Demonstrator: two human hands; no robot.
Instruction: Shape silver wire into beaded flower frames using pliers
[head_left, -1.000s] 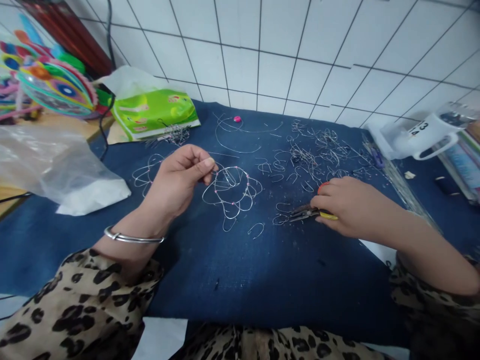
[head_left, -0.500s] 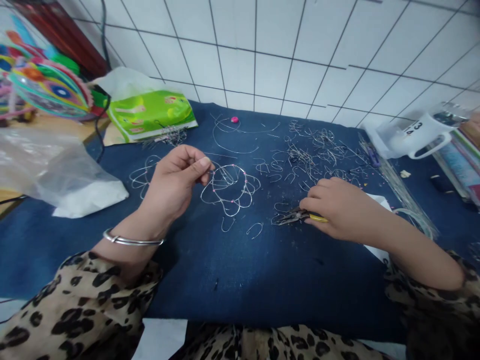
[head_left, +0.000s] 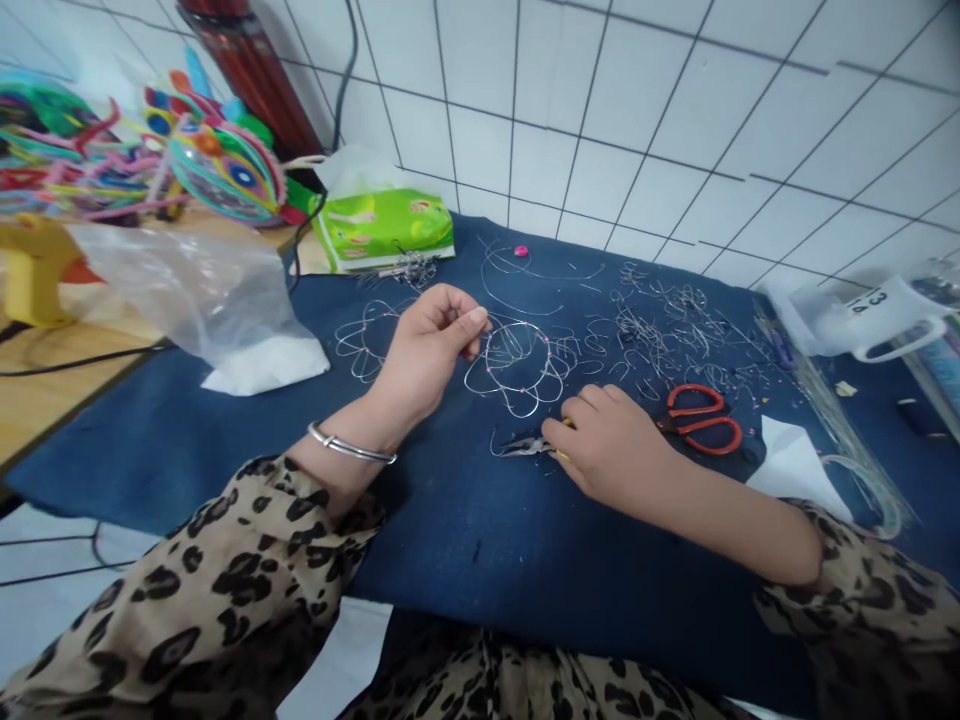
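Note:
My left hand (head_left: pixel 435 345) is pinched shut on the edge of a wire flower (head_left: pixel 523 411), a ring with looped petals and small pink beads, held over the table. My right hand (head_left: pixel 611 440) is wrapped around yellow-handled needle-nose pliers (head_left: pixel 527 447), whose jaws point left, just below the flower. At the jaw tips is a small curved piece of wire (head_left: pixel 493 443); whether the jaws grip it I cannot tell. A second wire flower (head_left: pixel 365 350) lies behind my left wrist, partly hidden.
Red-handled scissors (head_left: pixel 701 420) lie right of my right hand. Farther back is a heap of bent wire pieces (head_left: pixel 637 325). A green tissue pack (head_left: pixel 386 228), a plastic bag (head_left: pixel 247 310), a yellow glue gun (head_left: pixel 34 275) and a white mug (head_left: pixel 892 318) stand around the blue cloth (head_left: pixel 480 600).
The view has swung left, bringing the glue gun into sight. My right hand and the pliers have come closer to the flower, uncovering the scissors. My left hand keeps its pinch.

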